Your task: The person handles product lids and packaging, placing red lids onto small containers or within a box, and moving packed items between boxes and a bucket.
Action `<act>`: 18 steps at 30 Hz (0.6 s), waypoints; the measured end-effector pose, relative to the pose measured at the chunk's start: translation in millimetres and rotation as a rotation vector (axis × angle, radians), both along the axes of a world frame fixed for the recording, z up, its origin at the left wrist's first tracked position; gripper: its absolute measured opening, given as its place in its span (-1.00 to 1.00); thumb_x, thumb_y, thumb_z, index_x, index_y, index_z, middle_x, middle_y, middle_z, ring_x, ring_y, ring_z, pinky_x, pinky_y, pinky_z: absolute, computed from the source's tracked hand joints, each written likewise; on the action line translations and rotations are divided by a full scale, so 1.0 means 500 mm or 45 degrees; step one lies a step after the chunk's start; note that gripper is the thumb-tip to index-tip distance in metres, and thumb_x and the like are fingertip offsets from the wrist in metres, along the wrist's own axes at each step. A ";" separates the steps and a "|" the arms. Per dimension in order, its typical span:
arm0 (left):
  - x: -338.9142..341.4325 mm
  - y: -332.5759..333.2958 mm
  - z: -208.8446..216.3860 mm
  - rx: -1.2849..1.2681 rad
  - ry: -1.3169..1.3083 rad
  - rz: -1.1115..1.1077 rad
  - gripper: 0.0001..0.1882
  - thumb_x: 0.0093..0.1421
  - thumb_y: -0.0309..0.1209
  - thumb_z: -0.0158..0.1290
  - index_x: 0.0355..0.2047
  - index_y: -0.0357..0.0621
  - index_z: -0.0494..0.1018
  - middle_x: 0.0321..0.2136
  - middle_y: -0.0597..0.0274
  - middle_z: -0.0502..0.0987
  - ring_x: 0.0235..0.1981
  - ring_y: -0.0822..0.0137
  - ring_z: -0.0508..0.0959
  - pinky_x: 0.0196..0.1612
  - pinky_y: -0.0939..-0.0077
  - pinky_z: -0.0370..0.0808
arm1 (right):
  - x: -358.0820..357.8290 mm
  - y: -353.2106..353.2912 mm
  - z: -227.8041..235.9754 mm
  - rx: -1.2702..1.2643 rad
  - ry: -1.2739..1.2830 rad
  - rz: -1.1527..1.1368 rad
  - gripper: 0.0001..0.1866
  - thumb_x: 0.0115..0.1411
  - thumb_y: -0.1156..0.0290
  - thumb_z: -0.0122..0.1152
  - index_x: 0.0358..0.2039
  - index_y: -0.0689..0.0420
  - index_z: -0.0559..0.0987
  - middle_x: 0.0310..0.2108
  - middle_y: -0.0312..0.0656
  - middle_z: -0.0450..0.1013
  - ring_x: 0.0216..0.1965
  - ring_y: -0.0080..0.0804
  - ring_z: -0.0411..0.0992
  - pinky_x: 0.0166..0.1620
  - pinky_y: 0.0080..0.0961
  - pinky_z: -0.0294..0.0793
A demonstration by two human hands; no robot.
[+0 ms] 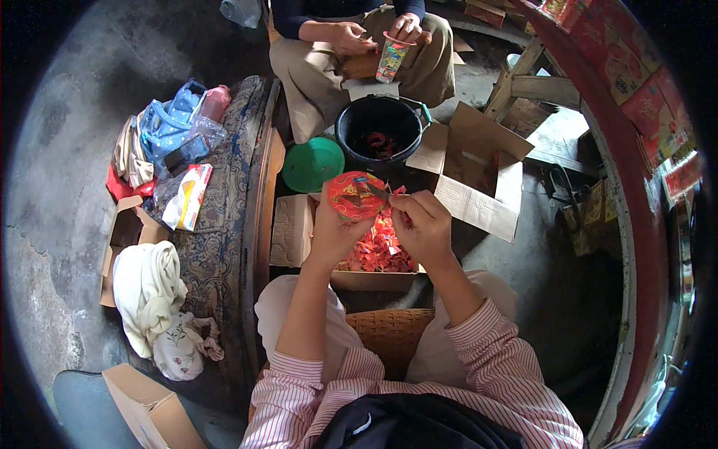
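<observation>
My left hand [331,228] holds up a round red packet [353,196] with a printed face. My right hand [423,221] pinches a thin tool whose tip [380,192] touches the packet's right edge; its nature is unclear. Both hands hover over an open cardboard box [293,228] filled with several red wrappers [378,248]. Across from me another person's hands [378,34] hold a clear cup with a printed colourful design [390,58].
A black bucket [360,123] and a green lid [312,163] stand beyond the box. An open carton [479,168] lies to the right. Clothes, bags and small boxes [161,161] sit on a patterned mat at left. Wooden frame [535,86] at back right.
</observation>
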State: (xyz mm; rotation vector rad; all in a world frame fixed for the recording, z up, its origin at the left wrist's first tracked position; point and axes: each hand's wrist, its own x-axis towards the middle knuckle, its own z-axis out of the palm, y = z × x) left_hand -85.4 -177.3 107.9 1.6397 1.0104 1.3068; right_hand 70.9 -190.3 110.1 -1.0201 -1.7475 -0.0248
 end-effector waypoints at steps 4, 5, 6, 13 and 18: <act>-0.004 0.000 -0.006 0.081 0.134 0.032 -0.44 -0.14 -0.54 0.20 -0.12 -0.24 0.20 -0.22 0.13 0.45 -0.18 0.32 0.48 -0.11 0.47 0.40 | -0.001 0.001 -0.007 -0.037 -0.012 -0.029 -0.78 -0.25 0.64 0.24 -0.49 0.16 0.51 -0.57 -0.23 0.37 -0.54 -0.34 0.40 -0.50 -0.48 0.42; -0.005 0.000 -0.008 0.104 0.169 0.039 -0.44 -0.14 -0.54 0.19 -0.12 -0.24 0.20 -0.22 0.12 0.45 -0.18 0.31 0.49 -0.11 0.47 0.40 | -0.001 0.001 -0.008 -0.048 -0.008 -0.031 -0.78 -0.25 0.64 0.24 -0.49 0.16 0.51 -0.57 -0.22 0.37 -0.54 -0.34 0.40 -0.50 -0.47 0.42; -0.003 0.000 -0.007 0.097 0.162 0.037 -0.44 -0.14 -0.54 0.20 -0.12 -0.24 0.20 -0.22 0.12 0.45 -0.18 0.31 0.49 -0.11 0.47 0.40 | 0.000 0.002 -0.009 -0.038 -0.007 -0.034 -0.77 -0.26 0.67 0.23 -0.49 0.18 0.52 -0.58 -0.21 0.37 -0.55 -0.34 0.39 -0.51 -0.49 0.41; 0.008 -0.007 0.010 0.133 0.247 0.048 -0.45 -0.15 -0.54 0.21 -0.13 -0.23 0.22 -0.23 0.12 0.46 -0.18 0.30 0.49 -0.11 0.46 0.40 | -0.001 0.003 -0.013 -0.052 0.041 -0.051 -0.78 -0.23 0.73 0.22 -0.48 0.23 0.53 -0.60 -0.18 0.36 -0.58 -0.38 0.39 -0.53 -0.57 0.38; 0.002 -0.001 -0.007 0.089 0.190 0.038 -0.46 -0.13 -0.54 0.20 -0.13 -0.24 0.22 -0.25 0.15 0.45 -0.19 0.33 0.48 -0.12 0.48 0.39 | -0.008 0.008 -0.017 -0.402 0.451 0.035 -0.85 -0.16 0.66 0.23 -0.50 0.23 0.52 -0.55 -0.20 0.44 -0.52 -0.47 0.44 -0.44 -0.62 0.43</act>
